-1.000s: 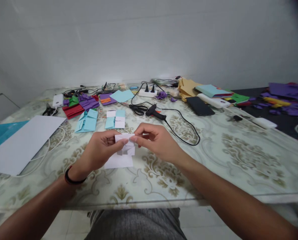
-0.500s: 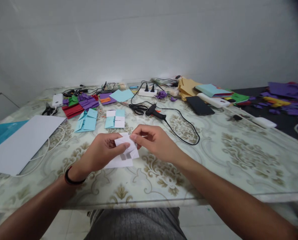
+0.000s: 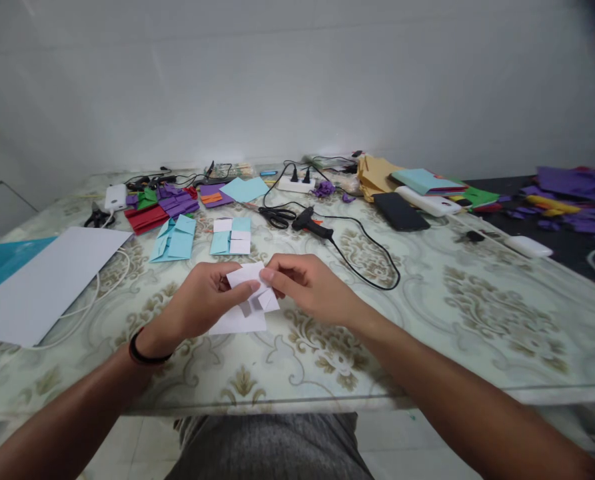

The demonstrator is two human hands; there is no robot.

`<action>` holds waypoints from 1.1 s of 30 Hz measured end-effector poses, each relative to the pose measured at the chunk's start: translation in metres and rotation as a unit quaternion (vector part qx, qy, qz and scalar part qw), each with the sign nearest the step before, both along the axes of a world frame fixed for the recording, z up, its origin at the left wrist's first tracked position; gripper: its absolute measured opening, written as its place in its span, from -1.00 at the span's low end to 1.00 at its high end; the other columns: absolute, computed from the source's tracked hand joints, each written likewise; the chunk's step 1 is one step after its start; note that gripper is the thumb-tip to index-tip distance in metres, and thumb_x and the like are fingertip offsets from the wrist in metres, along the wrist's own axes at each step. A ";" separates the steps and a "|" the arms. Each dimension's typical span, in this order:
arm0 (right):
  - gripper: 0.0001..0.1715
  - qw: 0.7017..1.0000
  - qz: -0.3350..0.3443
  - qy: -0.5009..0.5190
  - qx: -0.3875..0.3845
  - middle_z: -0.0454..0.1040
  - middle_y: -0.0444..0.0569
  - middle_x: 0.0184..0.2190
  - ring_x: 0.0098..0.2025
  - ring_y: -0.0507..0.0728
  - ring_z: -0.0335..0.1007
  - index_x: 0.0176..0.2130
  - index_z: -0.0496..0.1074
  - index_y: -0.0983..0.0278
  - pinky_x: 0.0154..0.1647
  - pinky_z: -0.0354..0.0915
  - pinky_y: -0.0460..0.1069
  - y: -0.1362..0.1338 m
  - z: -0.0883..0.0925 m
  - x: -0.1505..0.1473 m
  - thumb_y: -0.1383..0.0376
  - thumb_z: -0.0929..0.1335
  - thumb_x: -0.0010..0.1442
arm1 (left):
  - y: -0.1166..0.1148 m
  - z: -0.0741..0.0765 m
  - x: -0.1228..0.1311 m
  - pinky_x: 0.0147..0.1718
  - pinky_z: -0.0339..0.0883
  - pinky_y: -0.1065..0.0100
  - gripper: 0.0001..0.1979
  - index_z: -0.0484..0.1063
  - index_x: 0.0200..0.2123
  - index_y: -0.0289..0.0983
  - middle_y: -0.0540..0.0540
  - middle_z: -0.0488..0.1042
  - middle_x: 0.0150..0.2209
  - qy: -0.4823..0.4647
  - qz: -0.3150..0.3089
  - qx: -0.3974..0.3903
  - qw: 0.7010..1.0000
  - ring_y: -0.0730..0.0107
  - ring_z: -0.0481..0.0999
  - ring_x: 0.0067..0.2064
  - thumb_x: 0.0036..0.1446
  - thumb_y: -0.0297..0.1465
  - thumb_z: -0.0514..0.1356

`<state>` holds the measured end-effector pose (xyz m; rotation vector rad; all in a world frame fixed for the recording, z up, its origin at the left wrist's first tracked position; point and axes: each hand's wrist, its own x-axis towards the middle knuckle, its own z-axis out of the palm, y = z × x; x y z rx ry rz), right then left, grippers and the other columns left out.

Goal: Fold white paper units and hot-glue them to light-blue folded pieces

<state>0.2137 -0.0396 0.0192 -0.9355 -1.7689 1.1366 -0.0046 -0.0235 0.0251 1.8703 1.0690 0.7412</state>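
Note:
A small folded piece of white paper [image 3: 250,275] is held just above the table between both hands. My left hand [image 3: 212,293] pinches its left side, thumb lying across the front. My right hand [image 3: 302,283] grips the right edge between thumb and fingers; the fingertips behind the paper are hidden. Under the folded piece lies a flat white paper sheet [image 3: 240,323] on the patterned tablecloth. Beyond the hands rest a blue and white folded paper square [image 3: 230,236] and several light blue folded pieces [image 3: 176,240].
A black glue gun [image 3: 313,224] with its looping cable and black scissors [image 3: 277,216] lie past the hands. Large white card [image 3: 52,287] sits at left with a white cable. A phone [image 3: 400,211], a power strip [image 3: 296,185] and coloured paper stacks line the back.
The folded white paper has tilted slightly, its top edge now showing more openly. Both hands keep their hold and have shifted only a little.

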 end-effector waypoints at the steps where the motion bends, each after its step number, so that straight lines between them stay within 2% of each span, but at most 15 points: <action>1: -0.60 1.000 0.001 0.006 0.000 0.40 -0.14 -0.49 -0.43 0.03 0.28 -0.38 0.46 0.26 -0.38 0.22 -0.06 0.000 0.000 0.000 0.03 0.41 0.33 | 0.000 0.001 0.000 -0.61 0.18 0.45 -0.67 0.62 -0.32 -0.29 -0.03 0.56 -0.49 -0.009 0.011 -0.004 1.000 0.42 0.44 -0.52 0.23 -0.12 0.31; 6: -0.74 1.000 -0.021 0.007 0.005 0.48 -0.11 -0.43 -0.38 0.04 0.34 -0.36 0.50 0.28 -0.29 0.29 -0.04 0.001 -0.001 0.000 0.15 0.45 0.27 | 0.000 0.006 0.000 -0.59 0.25 0.44 -0.67 0.60 -0.32 -0.30 -0.07 0.59 -0.44 -0.051 0.021 -0.045 0.997 0.40 0.48 -0.50 0.20 -0.12 0.34; 11: -0.80 0.999 -0.039 0.005 0.020 0.50 -0.11 -0.42 -0.37 0.05 0.36 -0.35 0.52 0.27 -0.30 0.30 -0.04 0.002 -0.001 0.000 0.19 0.45 0.25 | 0.001 0.000 0.000 -0.48 0.37 0.40 -0.73 0.60 -0.33 -0.30 -0.10 0.62 -0.39 -0.052 -0.047 -0.070 0.995 0.35 0.54 -0.42 0.21 -0.19 0.34; 14: -0.84 0.999 -0.031 0.003 0.020 0.53 -0.09 -0.38 -0.32 0.06 0.40 -0.34 0.53 0.27 -0.26 0.32 -0.03 0.002 -0.001 -0.001 0.23 0.44 0.24 | 0.000 -0.004 0.000 -0.49 0.32 0.41 -0.72 0.59 -0.37 -0.30 -0.06 0.58 -0.44 -0.017 -0.066 -0.027 0.997 0.38 0.49 -0.45 0.26 -0.20 0.30; 18: -0.90 0.999 -0.021 0.016 0.031 0.53 -0.11 -0.37 -0.29 0.05 0.41 -0.35 0.52 0.27 -0.18 0.34 -0.03 0.001 -0.002 -0.001 0.30 0.43 0.22 | -0.002 0.001 0.002 -0.47 0.24 0.45 -0.69 0.58 -0.34 -0.30 -0.01 0.51 -0.44 0.034 -0.085 0.045 0.995 0.46 0.38 -0.43 0.33 -0.20 0.23; 24: -0.96 0.999 -0.018 0.008 0.040 0.50 -0.13 -0.40 -0.34 0.04 0.38 -0.37 0.49 0.27 -0.22 0.34 -0.03 -0.001 -0.002 -0.002 0.39 0.41 0.15 | -0.005 0.007 0.002 -0.49 0.09 0.47 -0.63 0.50 -0.40 -0.32 0.07 0.30 -0.53 0.055 -0.097 0.131 0.985 0.54 0.20 -0.46 0.42 -0.28 0.10; 29: -0.95 0.999 -0.020 0.008 0.038 0.50 -0.12 -0.40 -0.32 0.05 0.37 -0.37 0.49 0.28 -0.20 0.33 -0.03 0.000 -0.004 -0.003 0.36 0.42 0.16 | -0.005 0.007 0.001 -0.51 0.01 0.43 -0.61 0.40 -0.50 -0.31 0.09 0.17 -0.56 0.056 -0.098 0.156 0.981 0.55 0.11 -0.48 0.41 -0.32 0.10; 33: -0.87 1.000 -0.016 0.018 0.010 0.50 -0.13 -0.37 -0.35 0.02 0.34 -0.30 0.52 0.27 -0.30 0.28 -0.07 0.004 -0.006 -0.001 0.24 0.43 0.25 | -0.003 0.009 0.000 -0.51 0.02 0.42 -0.58 0.36 -0.52 -0.30 0.07 0.19 -0.56 0.045 -0.052 0.155 0.986 0.53 0.13 -0.48 0.41 -0.28 0.10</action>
